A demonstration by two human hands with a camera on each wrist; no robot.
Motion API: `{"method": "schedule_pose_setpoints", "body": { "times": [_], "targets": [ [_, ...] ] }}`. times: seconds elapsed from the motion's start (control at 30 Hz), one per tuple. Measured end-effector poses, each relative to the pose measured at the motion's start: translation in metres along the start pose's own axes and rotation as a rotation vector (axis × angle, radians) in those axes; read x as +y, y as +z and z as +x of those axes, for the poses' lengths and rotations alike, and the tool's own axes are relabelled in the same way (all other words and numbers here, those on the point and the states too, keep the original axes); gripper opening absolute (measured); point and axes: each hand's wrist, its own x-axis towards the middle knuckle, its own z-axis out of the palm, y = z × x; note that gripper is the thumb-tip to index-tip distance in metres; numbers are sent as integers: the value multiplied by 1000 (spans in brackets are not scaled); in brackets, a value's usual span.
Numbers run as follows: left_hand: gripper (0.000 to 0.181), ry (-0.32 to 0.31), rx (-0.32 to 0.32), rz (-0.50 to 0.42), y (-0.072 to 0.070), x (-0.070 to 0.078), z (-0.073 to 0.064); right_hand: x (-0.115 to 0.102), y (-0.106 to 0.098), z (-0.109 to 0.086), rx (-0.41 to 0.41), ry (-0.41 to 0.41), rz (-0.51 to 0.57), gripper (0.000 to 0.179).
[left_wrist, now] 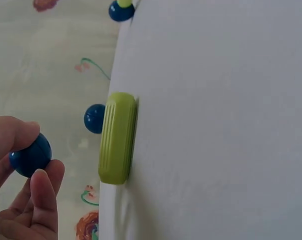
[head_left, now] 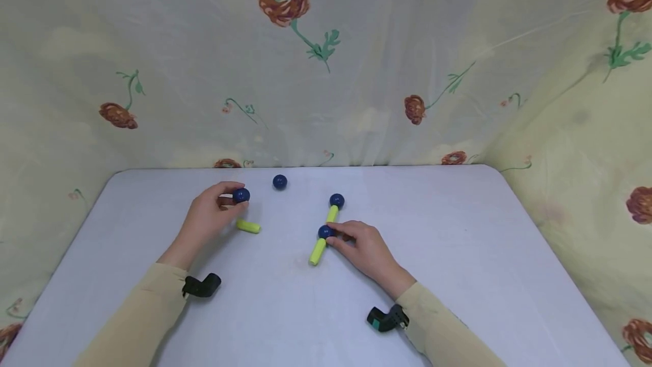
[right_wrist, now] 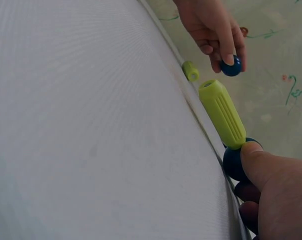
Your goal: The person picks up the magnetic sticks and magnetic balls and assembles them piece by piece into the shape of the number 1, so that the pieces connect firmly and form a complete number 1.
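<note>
Between thumb and fingertips my left hand pinches a dark blue ball, held up over the table. Just below it a loose yellow-green ribbed rod lies on the table. My right hand grips another blue ball, which is the middle of a joined piece. From that ball one yellow-green rod points toward the near side, its far end bare. A second rod runs the other way to a blue end ball.
A single blue ball sits near the table's back edge, between the hands. The white table meets a flowered cloth at its back. Black wrist cameras are strapped to both sleeves.
</note>
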Motion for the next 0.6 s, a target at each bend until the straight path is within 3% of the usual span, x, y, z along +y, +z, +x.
{"method": "schedule_pose_setpoints", "body": {
  "times": [0.27, 0.6],
  "targets": [
    [42, 32, -17, -128, 13, 1, -27, 0, 0, 0, 6, -8, 12, 35],
    [39, 5, -38, -178, 33, 9, -57, 2, 1, 0, 15, -31, 3, 36]
  ]
}}
